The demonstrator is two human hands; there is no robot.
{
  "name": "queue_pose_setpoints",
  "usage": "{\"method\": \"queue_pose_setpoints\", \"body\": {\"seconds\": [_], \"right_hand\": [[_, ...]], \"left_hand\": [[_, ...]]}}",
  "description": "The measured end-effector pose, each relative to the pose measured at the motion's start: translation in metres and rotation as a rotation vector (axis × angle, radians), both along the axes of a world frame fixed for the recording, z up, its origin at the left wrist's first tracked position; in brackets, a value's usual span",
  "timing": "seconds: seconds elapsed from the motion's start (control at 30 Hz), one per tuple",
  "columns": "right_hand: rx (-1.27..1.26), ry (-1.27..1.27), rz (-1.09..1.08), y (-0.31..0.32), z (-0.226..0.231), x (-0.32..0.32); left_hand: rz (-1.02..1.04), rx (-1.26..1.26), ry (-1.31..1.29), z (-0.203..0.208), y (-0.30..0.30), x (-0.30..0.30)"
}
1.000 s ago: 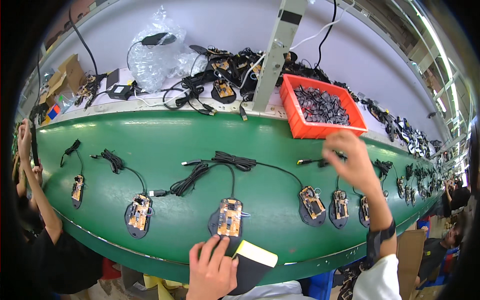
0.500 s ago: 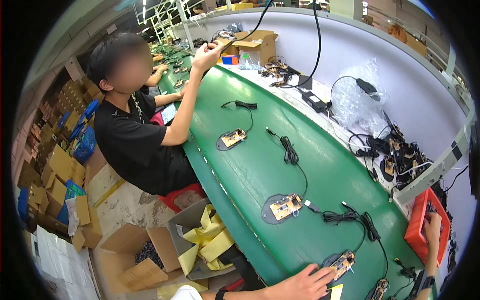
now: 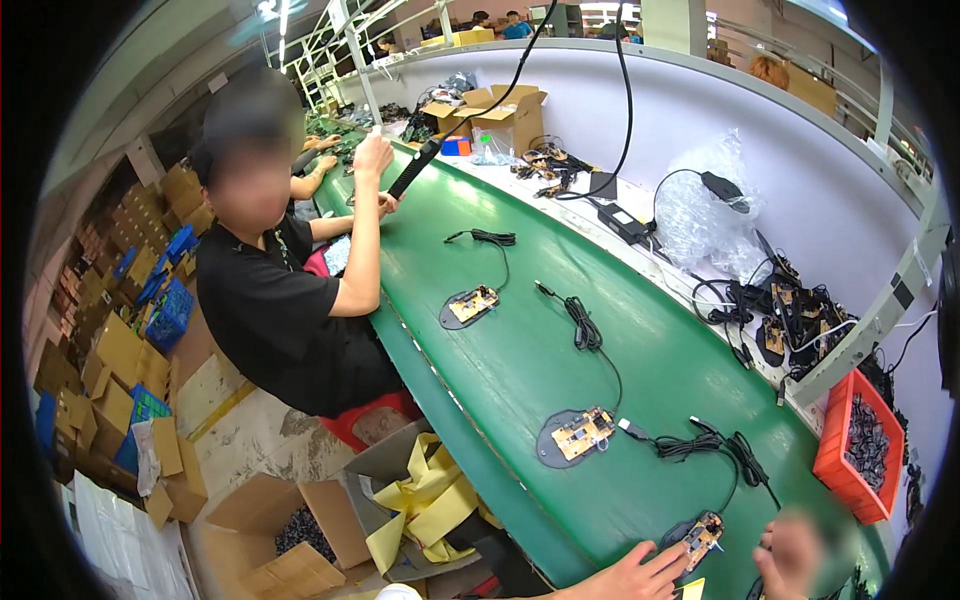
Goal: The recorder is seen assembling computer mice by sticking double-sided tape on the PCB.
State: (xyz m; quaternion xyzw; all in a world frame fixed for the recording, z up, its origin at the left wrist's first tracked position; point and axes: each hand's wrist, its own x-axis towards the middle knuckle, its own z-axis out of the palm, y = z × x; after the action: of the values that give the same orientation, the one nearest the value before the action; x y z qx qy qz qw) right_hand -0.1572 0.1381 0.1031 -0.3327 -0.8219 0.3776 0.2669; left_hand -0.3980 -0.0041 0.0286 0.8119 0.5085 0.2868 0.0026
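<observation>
At the lower edge my left hand [image 3: 640, 578] lies with its fingers stretched out and apart. Its fingertips touch the near side of a dark oval base that carries a tan circuit board [image 3: 704, 540]. To the right, over the green belt, is my right hand [image 3: 788, 555], with its fingers curled in. It is partly blurred, and I cannot make out what is between its fingers. A black cable bundle [image 3: 690, 442] lies beyond the board. Farther up the belt lies another board on an oval base [image 3: 583, 432] with a coiled cable [image 3: 585, 325].
A red bin [image 3: 828, 462] of small dark parts stands at the right. Tangled boards and cables [image 3: 790, 320] lie on the white ledge beside clear plastic wrap [image 3: 700, 200]. A co-worker [image 3: 290, 300] sits at the left, holding a black handheld tool [image 3: 415, 168] on a hanging cord.
My right hand has left the red bin and come down left toward the near board. My left hand stays by that board. The co-worker's tool is lower and tilted.
</observation>
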Motion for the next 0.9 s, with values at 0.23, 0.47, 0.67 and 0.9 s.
{"method": "queue_pose_setpoints", "body": {"seconds": [0.23, 0.47, 0.67, 0.9], "right_hand": [[0.032, -0.015, -0.089, -0.032, -0.013, -0.044], [0.207, 0.019, -0.236, -0.012, -0.018, -0.047], [0.239, 0.007, -0.148, -0.011, -0.036, -0.034], [0.316, -0.067, -0.173, -0.019, -0.043, -0.040]], "left_hand": [[0.021, -0.026, 0.112, 0.010, -0.007, 0.000], [-0.051, -0.217, -0.201, 0.008, 0.012, 0.014], [-0.094, -0.123, -0.008, 0.015, 0.019, 0.018], [-0.083, -0.147, 0.006, 0.017, 0.011, 0.023]]}}
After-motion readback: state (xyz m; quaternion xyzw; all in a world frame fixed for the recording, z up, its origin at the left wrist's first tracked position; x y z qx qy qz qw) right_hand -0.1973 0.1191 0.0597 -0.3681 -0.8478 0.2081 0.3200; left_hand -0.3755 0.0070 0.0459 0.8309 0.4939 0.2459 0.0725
